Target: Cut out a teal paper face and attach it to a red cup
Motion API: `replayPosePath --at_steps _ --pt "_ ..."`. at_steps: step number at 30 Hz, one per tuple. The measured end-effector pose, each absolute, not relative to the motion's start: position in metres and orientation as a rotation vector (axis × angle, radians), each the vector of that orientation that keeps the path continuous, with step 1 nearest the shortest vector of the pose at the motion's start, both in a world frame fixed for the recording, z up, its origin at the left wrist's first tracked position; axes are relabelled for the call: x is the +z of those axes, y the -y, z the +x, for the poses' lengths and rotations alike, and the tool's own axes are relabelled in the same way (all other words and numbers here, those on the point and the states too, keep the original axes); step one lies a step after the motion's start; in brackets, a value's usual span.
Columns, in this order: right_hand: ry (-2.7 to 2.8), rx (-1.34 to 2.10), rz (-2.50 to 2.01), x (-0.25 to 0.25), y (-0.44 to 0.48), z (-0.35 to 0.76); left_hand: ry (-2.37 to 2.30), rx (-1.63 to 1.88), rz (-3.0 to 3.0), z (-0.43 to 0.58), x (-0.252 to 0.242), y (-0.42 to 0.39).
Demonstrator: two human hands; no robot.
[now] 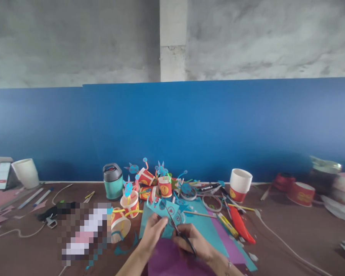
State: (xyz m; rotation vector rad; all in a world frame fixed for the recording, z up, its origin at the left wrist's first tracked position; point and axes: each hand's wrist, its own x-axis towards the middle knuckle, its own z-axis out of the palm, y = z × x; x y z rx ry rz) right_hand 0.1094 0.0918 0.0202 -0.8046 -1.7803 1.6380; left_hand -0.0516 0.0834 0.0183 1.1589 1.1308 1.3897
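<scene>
My left hand (153,231) pinches a piece of teal paper (166,212) with drawn circles on it, held just above the table. My right hand (193,241) grips black scissors (176,229), whose blades reach into the teal piece. Under both hands lie a teal sheet (205,228) and a purple sheet (168,262). Just beyond stand several red and white paper cups (164,186) decorated with teal cut-outs and straws.
A teal flask (113,181) stands left of the cups, a white cup (240,184) to the right. Tape rolls (212,202), a red cutter (241,226), a white cable (287,247) and pens lie about. A blue board (172,126) backs the table. A white cup (25,172) stands far left.
</scene>
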Motion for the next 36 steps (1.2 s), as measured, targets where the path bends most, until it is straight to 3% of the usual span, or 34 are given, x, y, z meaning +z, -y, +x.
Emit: replayPosePath --at_steps 5,26,36 --pt "1.820 1.618 -0.924 0.013 -0.096 0.107 -0.903 1.402 1.034 -0.054 0.016 -0.084" --pt "1.932 1.620 -0.939 0.009 -0.096 0.111 -1.101 1.598 0.380 -0.049 0.010 -0.084" --pt "2.053 1.198 -0.851 0.014 -0.086 0.109 -1.101 1.616 0.353 -0.044 0.028 -0.078"
